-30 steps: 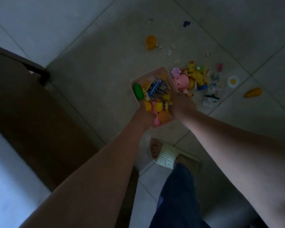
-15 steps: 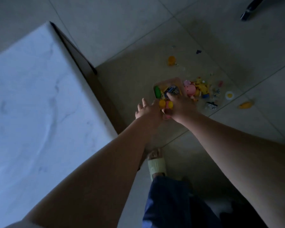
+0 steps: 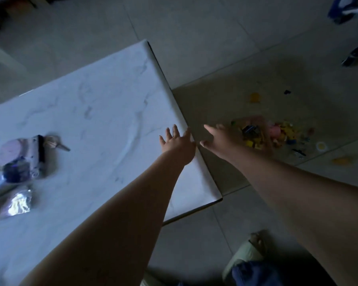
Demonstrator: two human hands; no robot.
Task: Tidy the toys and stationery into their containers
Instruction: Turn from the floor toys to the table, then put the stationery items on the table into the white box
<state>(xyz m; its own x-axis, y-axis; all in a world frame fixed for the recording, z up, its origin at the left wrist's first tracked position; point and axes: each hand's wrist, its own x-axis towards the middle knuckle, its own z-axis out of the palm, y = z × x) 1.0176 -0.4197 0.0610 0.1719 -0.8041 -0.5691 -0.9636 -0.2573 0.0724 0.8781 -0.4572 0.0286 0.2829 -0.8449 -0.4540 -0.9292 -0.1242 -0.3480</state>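
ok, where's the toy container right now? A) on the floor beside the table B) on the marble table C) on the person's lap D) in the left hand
A: the toy container sits on the tiled floor, right of the marble table; both hands are open, holding nothing.

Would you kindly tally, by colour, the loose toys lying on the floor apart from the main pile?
Orange: 2, the far orange toy and the near orange toy
Dark blue: 1, the dark blue piece
White with a yellow centre: 1, the round disc
Total: 4
The pile itself is too blurred to count.
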